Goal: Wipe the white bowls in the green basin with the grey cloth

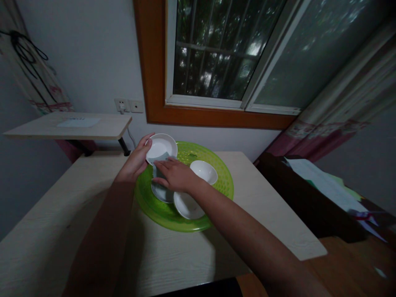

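My left hand [139, 159] grips a white dish [161, 144] by its left rim, thumb over the edge, tilted toward me above a green perforated tray [227, 181]. My right hand [173, 175] presses a grey-green cloth [158, 170] against the dish's lower inside, its fingers laid over the cloth. Below the cloth sits another white dish [162, 194], partly covered by it. A white bowl [203, 171] rests on the tray to the right of my right hand. Nearer to me, a further white dish [187, 206] lies partly behind my right forearm.
The tray stands on a pale wooden table [247, 198]. A raised shelf [68, 126] on black legs is at the left, with a paper on it. Behind are a wall socket [122, 105] and a window [219, 49]. Dark furniture [309, 198] with papers stands at the right.
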Motion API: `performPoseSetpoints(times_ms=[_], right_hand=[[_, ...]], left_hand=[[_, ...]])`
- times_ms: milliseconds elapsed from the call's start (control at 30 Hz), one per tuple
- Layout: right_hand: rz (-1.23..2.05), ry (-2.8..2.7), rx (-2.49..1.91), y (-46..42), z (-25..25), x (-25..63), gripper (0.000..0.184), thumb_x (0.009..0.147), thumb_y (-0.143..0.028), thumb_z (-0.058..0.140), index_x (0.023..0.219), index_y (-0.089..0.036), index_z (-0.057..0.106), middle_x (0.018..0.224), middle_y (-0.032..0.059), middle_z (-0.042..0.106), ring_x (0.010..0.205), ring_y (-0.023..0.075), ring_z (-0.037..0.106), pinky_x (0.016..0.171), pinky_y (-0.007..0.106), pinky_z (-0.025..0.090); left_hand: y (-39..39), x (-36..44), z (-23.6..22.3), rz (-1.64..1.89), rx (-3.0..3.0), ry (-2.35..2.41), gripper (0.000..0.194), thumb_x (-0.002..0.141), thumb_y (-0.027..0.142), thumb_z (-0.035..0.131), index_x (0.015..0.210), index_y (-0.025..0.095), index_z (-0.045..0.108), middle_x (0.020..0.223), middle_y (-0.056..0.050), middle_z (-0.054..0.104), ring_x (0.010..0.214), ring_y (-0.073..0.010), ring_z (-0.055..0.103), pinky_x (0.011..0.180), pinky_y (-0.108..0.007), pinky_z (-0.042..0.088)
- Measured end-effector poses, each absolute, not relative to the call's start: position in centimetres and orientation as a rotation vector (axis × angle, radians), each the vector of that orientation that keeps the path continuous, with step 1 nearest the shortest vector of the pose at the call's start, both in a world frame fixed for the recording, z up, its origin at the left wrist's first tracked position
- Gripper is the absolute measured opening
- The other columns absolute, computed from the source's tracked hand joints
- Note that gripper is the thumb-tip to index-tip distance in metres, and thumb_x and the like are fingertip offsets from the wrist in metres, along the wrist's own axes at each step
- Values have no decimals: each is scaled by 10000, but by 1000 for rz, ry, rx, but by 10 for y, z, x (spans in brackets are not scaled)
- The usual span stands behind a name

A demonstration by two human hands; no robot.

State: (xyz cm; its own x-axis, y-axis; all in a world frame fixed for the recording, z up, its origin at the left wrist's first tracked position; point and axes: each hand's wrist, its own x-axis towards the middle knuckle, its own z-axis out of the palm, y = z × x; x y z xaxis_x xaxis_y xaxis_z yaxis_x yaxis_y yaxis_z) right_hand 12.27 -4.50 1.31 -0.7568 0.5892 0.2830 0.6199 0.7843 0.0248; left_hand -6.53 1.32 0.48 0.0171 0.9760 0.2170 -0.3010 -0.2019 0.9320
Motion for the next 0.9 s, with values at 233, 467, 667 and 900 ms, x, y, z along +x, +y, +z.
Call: performPoseSetpoints(times_ms=[233,467,667,900], right_hand=[[-209,-2682,-998,-42,13,124,554,1107,-513,498,1429,-84,638,1432,190,701,1335,285,660,1263,476,375],[-372,-2615,-1130,-38,14,128,505,1111,-480,488,1217,-62,751,1332,207,744,1366,319,627,1290,514,322],[-217,-2705,-1010,-42,14,125,518,1110,-513,496,1372,-105,675,1402,168,725,1303,275,676,1270,464,355],[-152,-2720,-966,-44,21,124,547,1118,-522,467,1410,-100,654,1364,167,746,1255,274,698,1200,430,427]], left_hand=[[13,-65,5,1452,1145,830,556,983,499,673,1460,227,587,1297,-127,716,1096,-247,695,882,-322,566],[12,-63,7,1440,1129,820,568,973,475,691,1461,206,582,1282,-129,718,1081,-239,686,886,-313,557],[14,-65,2,1446,1159,816,580,964,506,697,1459,224,590,1288,-129,711,1086,-247,687,895,-328,562],[13,-65,3,1437,1150,812,548,990,478,671,1472,233,585,1304,-128,706,1092,-247,680,896,-328,561]])
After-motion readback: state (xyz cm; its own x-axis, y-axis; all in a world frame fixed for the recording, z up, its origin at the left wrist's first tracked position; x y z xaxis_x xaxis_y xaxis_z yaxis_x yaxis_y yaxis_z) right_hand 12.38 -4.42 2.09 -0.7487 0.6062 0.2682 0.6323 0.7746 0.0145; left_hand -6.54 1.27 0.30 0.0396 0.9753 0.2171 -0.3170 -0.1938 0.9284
